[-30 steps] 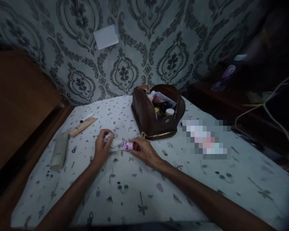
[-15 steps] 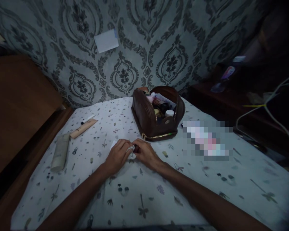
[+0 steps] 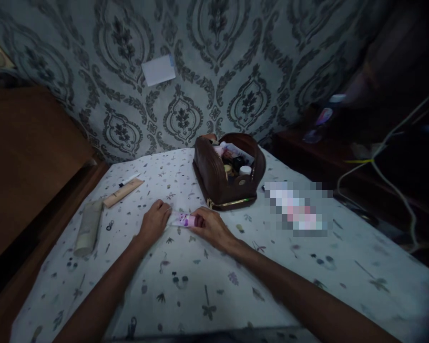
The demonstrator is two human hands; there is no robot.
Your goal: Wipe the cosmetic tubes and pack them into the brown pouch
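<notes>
Between my two hands is a small pink-and-white tube (image 3: 186, 220) with purple print, lying nearly level just above or on the patterned cloth. My right hand (image 3: 210, 225) pinches its pink end. My left hand (image 3: 155, 220) is closed at the pale, see-through end; whether that end is part of the tube or a wrapper, I cannot tell. Just beyond my hands stands an unzipped brown cosmetic bag (image 3: 214, 178), filled with small items, among them a white-lidded jar (image 3: 245, 170) and a black item (image 3: 239, 162).
A grey-beige tube (image 3: 88, 228), a tan flat tube (image 3: 123, 193) and a slim white stick (image 3: 130, 179) lie at the left. A blurred-out item (image 3: 295, 207) lies right. A bottle (image 3: 321, 119) and a pale cable (image 3: 393, 183) are beyond the right edge.
My left hand has moved left, away from my right hand, and the pink-and-white tube now shows between them. Earlier, crumpled white material showed there. The view has shifted slightly.
</notes>
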